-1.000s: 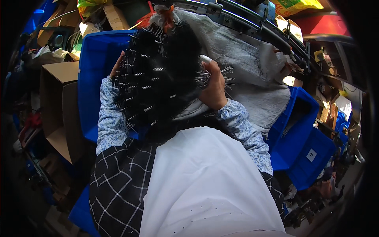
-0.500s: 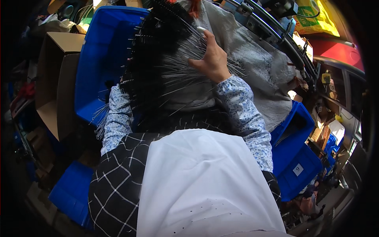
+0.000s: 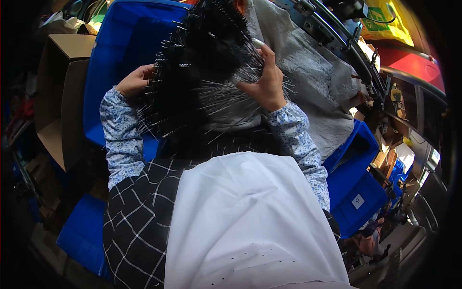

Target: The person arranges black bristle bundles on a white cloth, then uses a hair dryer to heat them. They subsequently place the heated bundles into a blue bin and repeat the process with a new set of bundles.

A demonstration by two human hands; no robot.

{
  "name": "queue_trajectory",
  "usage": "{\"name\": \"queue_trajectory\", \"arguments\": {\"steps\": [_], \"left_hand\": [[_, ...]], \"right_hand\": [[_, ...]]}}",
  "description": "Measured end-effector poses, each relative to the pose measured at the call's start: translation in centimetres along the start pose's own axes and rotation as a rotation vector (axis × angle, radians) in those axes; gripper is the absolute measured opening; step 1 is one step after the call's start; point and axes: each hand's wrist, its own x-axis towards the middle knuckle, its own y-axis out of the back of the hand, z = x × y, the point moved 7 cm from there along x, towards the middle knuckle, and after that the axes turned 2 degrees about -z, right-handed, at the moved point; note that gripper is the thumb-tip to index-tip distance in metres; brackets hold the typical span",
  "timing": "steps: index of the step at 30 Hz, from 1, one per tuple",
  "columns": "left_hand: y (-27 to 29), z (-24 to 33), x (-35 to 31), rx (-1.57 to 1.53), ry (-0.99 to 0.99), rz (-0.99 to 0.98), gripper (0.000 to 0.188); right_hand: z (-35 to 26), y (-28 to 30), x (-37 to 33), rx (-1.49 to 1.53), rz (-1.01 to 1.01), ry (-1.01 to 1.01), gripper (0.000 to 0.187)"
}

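Observation:
A large bundle of twisted-wire brushes [image 3: 192, 67] with black bristles lies across my lap. Their bare silvery stems [image 3: 221, 96] point to the right. My right hand [image 3: 267, 82] grips across the stem ends, thumb and forefinger spread wide around them; a white cover [image 3: 258, 43] sits on one fingertip. At the bundle's left side, my left hand [image 3: 134, 81] has its fingers bent against the bristled ends, the tips partly hidden there. Under the stems and to their right spreads a grey-white cloth sack [image 3: 313, 72].
A big blue bin [image 3: 108, 48] stands at the left, beside an open cardboard box [image 3: 74, 96]. Another blue bin [image 3: 356, 192] is at the right. A dark metal frame [image 3: 337, 38] runs along the upper right, near a yellow bag [image 3: 385, 24]. A blue lid-like piece [image 3: 84, 231] lies lower left.
My left hand has come up out of the blue bin area to the bundle's left edge. The loose wire stems seen by the left forearm are mostly gone from view. The right hand shifted slightly right.

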Motion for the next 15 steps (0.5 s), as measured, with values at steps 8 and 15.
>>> {"name": "queue_trajectory", "arguments": {"steps": [8,15], "left_hand": [[-3.5,3.2,1.8,0.244,0.14,0.17,0.022],[-4.0,2.3,1.6,0.042,0.087,0.25,0.019]], "right_hand": [[1.1,0.7,-1.7,0.064,0.053,-0.042,0.084],[1.5,0.9,-1.8,0.09,0.085,0.003,0.087]]}}
